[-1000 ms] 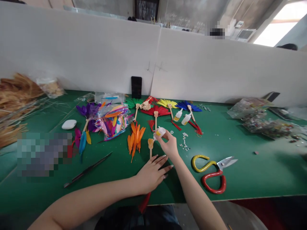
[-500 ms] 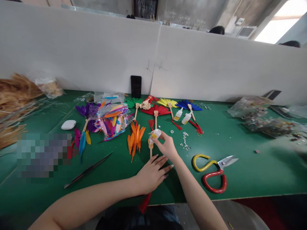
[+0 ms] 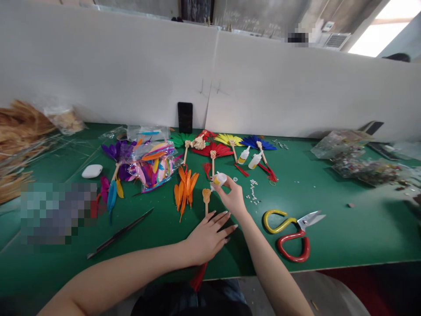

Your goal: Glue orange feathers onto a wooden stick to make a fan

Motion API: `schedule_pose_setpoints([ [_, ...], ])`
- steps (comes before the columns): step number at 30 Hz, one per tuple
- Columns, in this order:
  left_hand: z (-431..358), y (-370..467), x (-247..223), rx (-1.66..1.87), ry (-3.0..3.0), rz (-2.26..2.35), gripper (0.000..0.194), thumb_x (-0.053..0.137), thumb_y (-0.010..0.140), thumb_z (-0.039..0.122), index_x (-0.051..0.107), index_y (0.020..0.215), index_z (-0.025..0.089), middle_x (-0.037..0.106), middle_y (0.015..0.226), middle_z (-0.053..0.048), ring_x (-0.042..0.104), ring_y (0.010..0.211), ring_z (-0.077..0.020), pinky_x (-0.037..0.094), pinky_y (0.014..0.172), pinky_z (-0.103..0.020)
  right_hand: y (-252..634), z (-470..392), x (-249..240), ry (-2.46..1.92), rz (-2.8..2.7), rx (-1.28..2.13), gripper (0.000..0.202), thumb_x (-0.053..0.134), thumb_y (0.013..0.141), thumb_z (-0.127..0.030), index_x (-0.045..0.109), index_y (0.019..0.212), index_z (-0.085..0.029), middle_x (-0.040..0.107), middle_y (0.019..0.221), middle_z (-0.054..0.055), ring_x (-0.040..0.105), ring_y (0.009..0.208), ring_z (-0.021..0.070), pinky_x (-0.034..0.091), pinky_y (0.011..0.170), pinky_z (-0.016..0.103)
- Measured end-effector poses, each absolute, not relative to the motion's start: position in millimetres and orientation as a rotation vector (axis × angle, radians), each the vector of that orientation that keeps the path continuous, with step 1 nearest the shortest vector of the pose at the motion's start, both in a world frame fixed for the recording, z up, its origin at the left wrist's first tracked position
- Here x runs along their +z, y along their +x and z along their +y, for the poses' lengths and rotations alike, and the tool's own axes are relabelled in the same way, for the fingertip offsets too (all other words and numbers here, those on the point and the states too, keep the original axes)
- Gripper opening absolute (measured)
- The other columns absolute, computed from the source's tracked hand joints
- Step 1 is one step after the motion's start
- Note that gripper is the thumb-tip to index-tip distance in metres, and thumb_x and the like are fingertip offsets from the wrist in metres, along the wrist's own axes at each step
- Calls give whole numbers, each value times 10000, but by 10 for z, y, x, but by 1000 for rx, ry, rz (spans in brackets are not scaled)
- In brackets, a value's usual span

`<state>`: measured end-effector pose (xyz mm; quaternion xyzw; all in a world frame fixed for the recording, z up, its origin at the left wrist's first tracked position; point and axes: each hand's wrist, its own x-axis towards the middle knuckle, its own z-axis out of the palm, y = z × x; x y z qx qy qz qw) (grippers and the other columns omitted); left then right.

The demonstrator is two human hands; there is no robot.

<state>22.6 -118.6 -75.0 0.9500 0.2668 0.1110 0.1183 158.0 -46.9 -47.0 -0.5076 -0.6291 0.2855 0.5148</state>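
Palm down, my left hand (image 3: pixel 207 239) lies over the lower part of a wooden fan handle (image 3: pixel 206 202), its fingers stretched out and spread. The handle's carved head shows beyond my fingers, and a red tassel (image 3: pixel 198 278) hangs at the table edge below my wrist. My right hand (image 3: pixel 233 195) is closed round a small white glue bottle (image 3: pixel 219 179) with a yellow label. The bottle is tilted, just up and right of the handle's head and apart from it. Left of the handle lies a pile of orange feathers (image 3: pixel 186 191).
Finished feather fans, including a red fan (image 3: pixel 213 150) and a blue fan (image 3: pixel 259 142), lie behind. Two more glue bottles (image 3: pixel 244 156) stand near them. Small white beads (image 3: pixel 252 193) are scattered rightward. Scissors (image 3: pixel 297 230) lie right, tweezers (image 3: pixel 121 232) left. A phone (image 3: pixel 185 117) leans against the partition.
My right hand has moved the glue bottle up and to the right, away from the handle's head, which is now uncovered. My left hand has stayed in place.
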Motion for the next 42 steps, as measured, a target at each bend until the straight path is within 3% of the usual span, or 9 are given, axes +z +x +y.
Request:
schedule_pose_setpoints([
  [4, -1187, 219, -726, 299, 2758, 790, 410, 298, 978, 340, 398, 1368, 259, 391, 1442, -86, 312, 1351, -202, 245, 1092, -428, 1571, -493, -443, -1148, -1615, 829, 282, 644, 774, -379, 632, 983, -190, 728, 895, 63, 694, 834, 236, 551, 780, 342],
  [8, -1187, 227, -721, 311, 2751, 786, 411, 313, 975, 336, 395, 1371, 263, 397, 1439, -76, 310, 1352, -200, 234, 1099, -423, 1591, -500, -438, -1224, -1656, 734, 265, 636, 782, -383, 633, 963, -188, 727, 836, 59, 695, 824, 247, 548, 775, 353],
  [15, -1200, 224, -751, 304, 2747, 802, 410, 299, 979, 344, 396, 1372, 271, 400, 1439, -68, 312, 1352, -196, 230, 1104, -424, 1587, -519, -419, -1155, -1599, 663, 267, 615, 796, -380, 628, 991, -197, 726, 938, 54, 689, 859, 232, 544, 775, 314],
  [42, -1195, 233, -728, 281, 2760, 809, 412, 296, 977, 353, 418, 1361, 268, 426, 1420, -69, 340, 1333, -219, 225, 1094, -437, 1540, -560, -426, -1160, -1677, 722, 244, 617, 790, -336, 623, 1000, -212, 728, 913, 41, 685, 873, 245, 540, 784, 334],
])
